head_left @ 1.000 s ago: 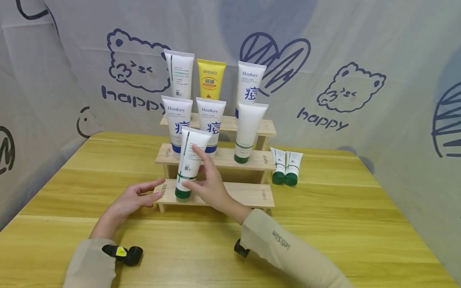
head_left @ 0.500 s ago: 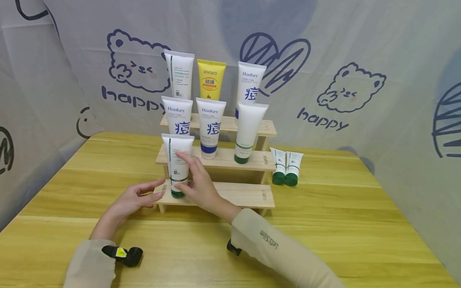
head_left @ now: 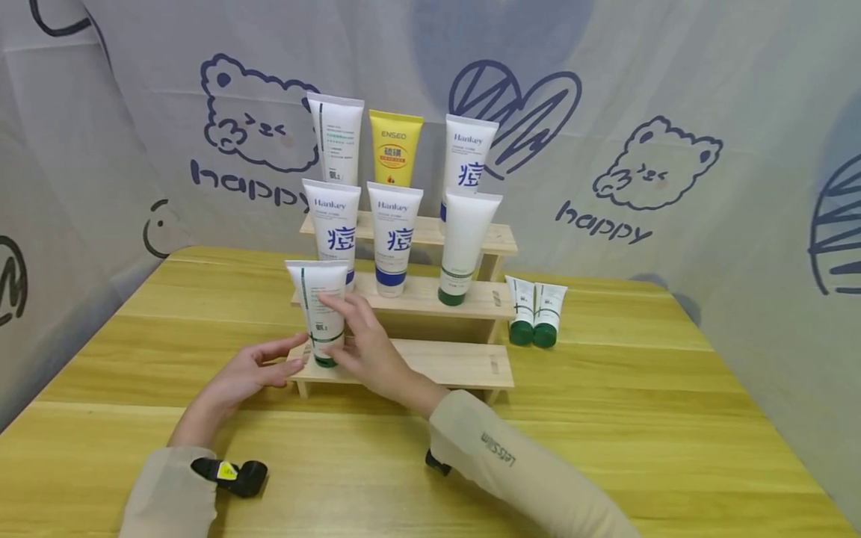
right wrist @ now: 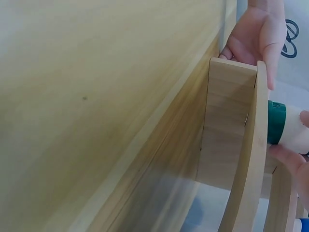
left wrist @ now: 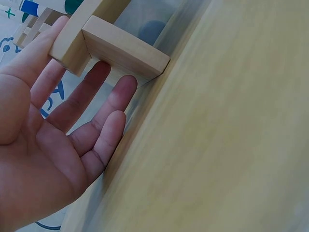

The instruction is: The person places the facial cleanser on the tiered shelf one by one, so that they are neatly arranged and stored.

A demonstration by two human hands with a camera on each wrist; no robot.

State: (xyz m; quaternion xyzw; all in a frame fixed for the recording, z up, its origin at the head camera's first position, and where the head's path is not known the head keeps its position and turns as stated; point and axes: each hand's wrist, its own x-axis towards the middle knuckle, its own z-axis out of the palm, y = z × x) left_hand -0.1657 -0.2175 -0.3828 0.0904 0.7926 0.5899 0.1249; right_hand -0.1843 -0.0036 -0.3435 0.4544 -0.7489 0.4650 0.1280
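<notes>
In the head view a white squeeze tube (head_left: 315, 312) with a green cap stands cap-down at the left end of the lowest tier (head_left: 444, 364) of a wooden step stand. My right hand (head_left: 373, 355) holds it from the right, thumb low and fingers higher up. The right wrist view shows its green cap (right wrist: 276, 122) at the shelf surface, with right fingertips (right wrist: 289, 157) against the tube. My left hand (head_left: 252, 368) is at that tier's left end, fingers extended. In the left wrist view its fingertips (left wrist: 127, 83) lie beside the stand's leg (left wrist: 125, 50).
Two blue-capped tubes (head_left: 393, 232) and a green-capped one (head_left: 467, 232) occupy the middle tier. Behind them, the top tier bears a white tube (head_left: 339, 142), a yellow tube (head_left: 397, 138) and a Hankey tube (head_left: 468, 142). Two small tubes (head_left: 536, 310) stand on the table (head_left: 639, 388) at right.
My right hand has moved left along the lowest tier with the white tube, which now sits at the left end, its top leaning slightly left. The left hand has stayed in place.
</notes>
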